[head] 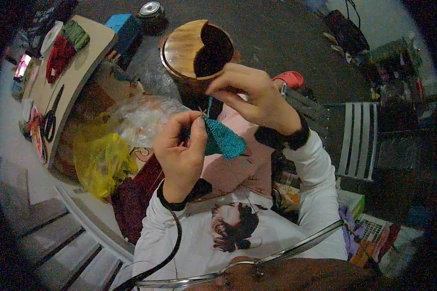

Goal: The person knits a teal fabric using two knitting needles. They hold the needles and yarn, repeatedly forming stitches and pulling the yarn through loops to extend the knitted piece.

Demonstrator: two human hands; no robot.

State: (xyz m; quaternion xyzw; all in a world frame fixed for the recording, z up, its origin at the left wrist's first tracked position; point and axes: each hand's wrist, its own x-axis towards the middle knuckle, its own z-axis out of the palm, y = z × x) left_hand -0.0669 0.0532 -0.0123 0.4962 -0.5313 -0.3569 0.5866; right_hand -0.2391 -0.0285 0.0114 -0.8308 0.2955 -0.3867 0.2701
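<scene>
A small piece of teal knitted or crocheted fabric hangs over my lap from my left hand, whose thumb and forefinger pinch its upper corner. Thin tips, perhaps of a needle or hook, show just above that thumb. My right hand is raised to the upper right of the fabric, fingertips together. A strand of teal yarn runs from the corner up to those fingertips. Whatever tool lies inside the left palm is mostly hidden.
Beyond my hands stands a round wooden bowl with a partly cut-away lid. On the table at left lie black scissors and red yarn work. A yellow plastic bag is beside my left forearm. A laptop keyboard shows at lower right.
</scene>
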